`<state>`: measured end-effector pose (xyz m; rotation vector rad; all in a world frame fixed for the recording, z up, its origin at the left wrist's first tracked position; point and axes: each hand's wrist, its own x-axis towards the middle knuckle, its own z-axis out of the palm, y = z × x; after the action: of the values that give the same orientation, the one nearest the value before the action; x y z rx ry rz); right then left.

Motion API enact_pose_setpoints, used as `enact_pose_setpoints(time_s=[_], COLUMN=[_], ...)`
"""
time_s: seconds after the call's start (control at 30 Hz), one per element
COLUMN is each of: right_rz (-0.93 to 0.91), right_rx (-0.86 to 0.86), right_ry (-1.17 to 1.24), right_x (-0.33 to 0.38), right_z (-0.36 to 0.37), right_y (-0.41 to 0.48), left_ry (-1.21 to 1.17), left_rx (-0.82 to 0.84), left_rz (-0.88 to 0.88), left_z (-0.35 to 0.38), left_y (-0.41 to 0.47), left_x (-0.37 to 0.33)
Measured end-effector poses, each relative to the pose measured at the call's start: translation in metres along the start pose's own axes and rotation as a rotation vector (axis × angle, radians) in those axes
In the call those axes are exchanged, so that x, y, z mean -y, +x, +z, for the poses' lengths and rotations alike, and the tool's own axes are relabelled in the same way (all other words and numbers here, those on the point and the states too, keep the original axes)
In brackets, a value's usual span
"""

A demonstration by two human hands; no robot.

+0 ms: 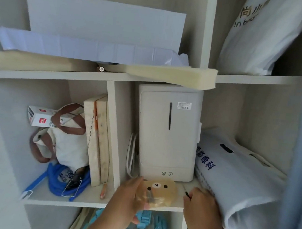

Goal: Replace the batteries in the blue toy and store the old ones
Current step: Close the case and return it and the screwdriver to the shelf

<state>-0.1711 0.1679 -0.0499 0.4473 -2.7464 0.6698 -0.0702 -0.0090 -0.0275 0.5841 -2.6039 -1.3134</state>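
Gripped by the left hand (124, 200): a translucent bear-face pouch (156, 193), held on the shelf (90, 202) edge just in front of the white appliance (167, 133), probably w/ old batteries inside for storing. Right hand (201, 205) is clenched on a thin dark tool (186, 193), beside the pouch. Blue toy not identifiable.

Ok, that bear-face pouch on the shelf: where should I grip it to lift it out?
Grip the bear-face pouch by its front edge, coming from the open front of the shelf. It lies flat with the white appliance close behind it. The left hand already rests on its left side; the right hand holds a thin dark tool.
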Motion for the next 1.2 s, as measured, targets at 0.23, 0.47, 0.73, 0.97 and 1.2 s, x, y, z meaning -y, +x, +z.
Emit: enact_pose_setpoints(time_s=[0.23, 0.47, 0.73, 0.97, 1.2], right_rz=[-0.048, -0.074, -0.057, -0.268, -0.337], right_rx=[0.019, 0.007, 0.105, 0.026, 0.038], right_ry=[-0.017, -0.017, -0.052, 0.092, 0.184], right_x=[-0.005, -0.003, -0.002, 0.008, 0.012], right_z=[-0.001, -0.01, -0.017, -0.042, -0.057], right_y=[-0.001, -0.007, -0.018, -0.047, -0.071], left_ry=[0.168, 0.315, 0.32, 0.415, 0.511], left_rx=[0.033, 0.062, -0.092, -0.354, -0.351], left_rz=[-0.01, -0.077, -0.008, 0.187, 0.13], left_z=[-0.001, -0.007, -0.003, -0.004, -0.016], left_y=[0.003, -0.001, -0.028, -0.071, -0.111], left_x=[-0.008, -0.019, -0.029, -0.029, -0.031])
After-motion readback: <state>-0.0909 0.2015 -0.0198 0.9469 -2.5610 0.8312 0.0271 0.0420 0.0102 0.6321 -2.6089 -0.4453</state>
